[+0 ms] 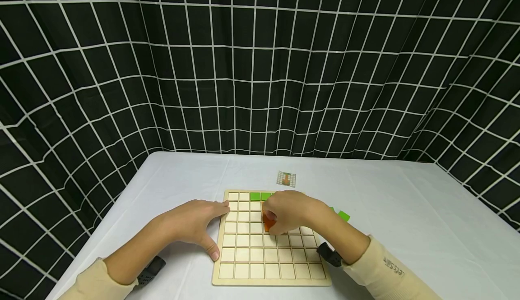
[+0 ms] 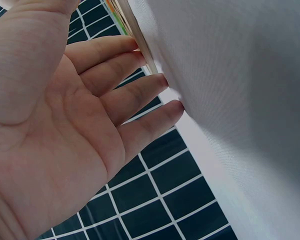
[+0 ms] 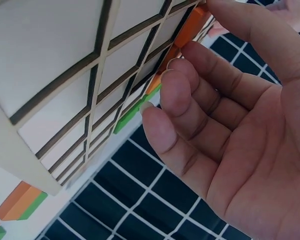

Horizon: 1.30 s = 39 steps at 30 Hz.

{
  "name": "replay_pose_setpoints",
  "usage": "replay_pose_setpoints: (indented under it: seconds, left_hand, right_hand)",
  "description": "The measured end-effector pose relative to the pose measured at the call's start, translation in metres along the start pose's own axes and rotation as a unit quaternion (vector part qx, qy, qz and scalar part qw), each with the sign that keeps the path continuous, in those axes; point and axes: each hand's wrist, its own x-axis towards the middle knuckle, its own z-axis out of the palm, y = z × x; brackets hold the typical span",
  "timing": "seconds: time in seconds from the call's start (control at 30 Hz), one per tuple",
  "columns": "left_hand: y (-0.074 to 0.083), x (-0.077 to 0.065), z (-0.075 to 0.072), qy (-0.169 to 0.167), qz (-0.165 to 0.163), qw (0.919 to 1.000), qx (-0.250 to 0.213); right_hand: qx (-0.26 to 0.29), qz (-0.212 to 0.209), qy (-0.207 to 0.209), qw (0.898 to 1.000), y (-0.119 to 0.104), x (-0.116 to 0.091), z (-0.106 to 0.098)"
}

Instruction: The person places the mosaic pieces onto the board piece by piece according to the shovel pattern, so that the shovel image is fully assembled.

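Observation:
A pale wooden grid board (image 1: 272, 283) lies on the white table, its squares mostly without tiles. My left hand (image 1: 194, 223) steadies it along the left edge, thumb spread from the fingers. In the left wrist view those fingers (image 2: 135, 100) are nearly straight, tips at the board's edge and the cloth. Over the board's upper middle, my right hand (image 1: 289, 212) pinches an orange tile (image 3: 191, 26) between thumb and forefinger, at a grid square. Its other fingers are bent beside the board. Green tiles (image 1: 255, 196) fill part of the top row; the right hand hides some squares.
Loose green tiles (image 1: 343, 215) lie right of the board, partly behind the right forearm; the right wrist view shows orange-and-green ones (image 3: 20, 202). A small printed pattern card (image 1: 286, 179) lies beyond the board. Black curtains (image 1: 260, 65) with white grid lines surround the table.

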Motion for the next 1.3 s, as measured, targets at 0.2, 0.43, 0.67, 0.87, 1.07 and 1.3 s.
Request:
replay_pose_setpoints:
  seconds: [0.2,0.43,0.67,0.87,1.07,1.3]
  left_hand:
    - [0.000,0.000,0.000,-0.003,-0.001,1.0000,0.000]
    - [0.001,0.000,-0.001,-0.006,-0.005,1.0000,0.000]
    - [0.001,0.002,0.001,-0.006,-0.004,1.0000,-0.002]
    - [0.001,0.000,0.001,-0.002,0.001,1.0000,-0.003]
    - [0.001,0.000,0.001,-0.002,0.003,1.0000,-0.004]
    - [0.002,0.000,-0.001,-0.003,-0.001,1.0000,0.000]
  right_hand:
    - [0.012,0.014,-0.002,1.000,0.005,-0.006,0.001]
    - [0.032,0.006,-0.001,0.999,0.007,-0.009,0.005]
    - [0.039,0.000,-0.005,0.999,0.004,-0.016,0.005]
    - [0.081,0.004,-0.014,0.997,0.010,-0.031,0.004]
    - [0.099,0.013,-0.008,0.995,0.024,-0.047,0.001]
    - [0.119,0.102,-0.020,0.987,0.049,-0.074,-0.001]
